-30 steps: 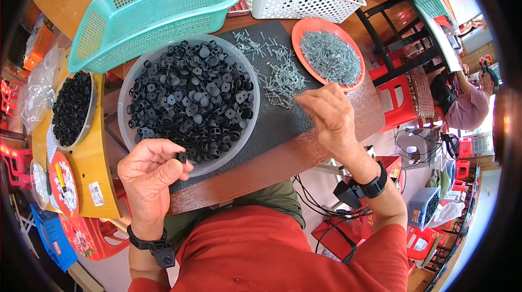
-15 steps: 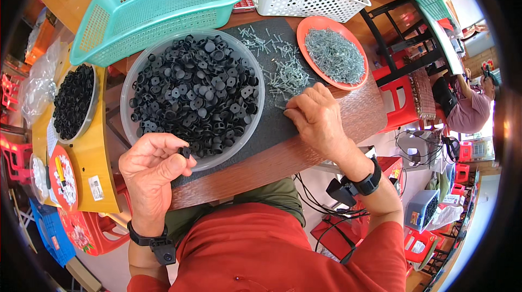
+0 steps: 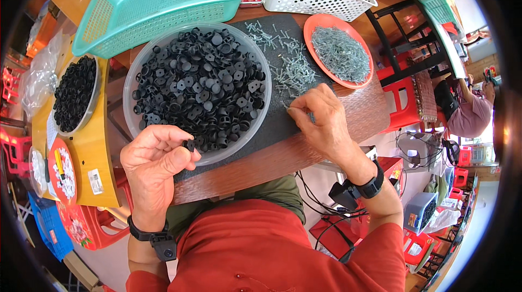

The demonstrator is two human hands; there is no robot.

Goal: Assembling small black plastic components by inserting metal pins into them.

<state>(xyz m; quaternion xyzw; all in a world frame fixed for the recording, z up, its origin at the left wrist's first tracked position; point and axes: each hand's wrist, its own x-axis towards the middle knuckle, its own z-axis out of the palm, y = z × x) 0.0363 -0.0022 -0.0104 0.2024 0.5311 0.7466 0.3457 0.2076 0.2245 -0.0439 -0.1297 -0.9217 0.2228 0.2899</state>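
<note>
My left hand [image 3: 157,164] pinches a small black plastic cap [image 3: 189,144] between thumb and fingertips, at the near edge of a clear round tub. That tub [image 3: 128,88] is heaped with similar black caps [image 3: 204,83]. My right hand [image 3: 324,121] is closed over the dark mat [image 3: 255,137], with what looks like the tip of a small screw [image 3: 285,105] showing at its fingertips. Just beyond it lie loose silver screws [image 3: 296,74] on the mat. An orange-red plate [image 3: 363,82] piled with more screws [image 3: 341,53] stands to their right.
Behind the tub stands a teal basket [image 3: 163,17]; a white perforated basket [image 3: 304,0] holding black parts is beside it. On a yellow table [image 3: 100,153] at left are a bowl of black parts [image 3: 76,93] and a red plate [image 3: 58,157]. Another person [image 3: 470,110] sits far right.
My right hand has stayed near the screws, and a screw tip now shows more clearly at its fingers. My left hand still holds the cap, shifted slightly right. The whole view has moved a little.
</note>
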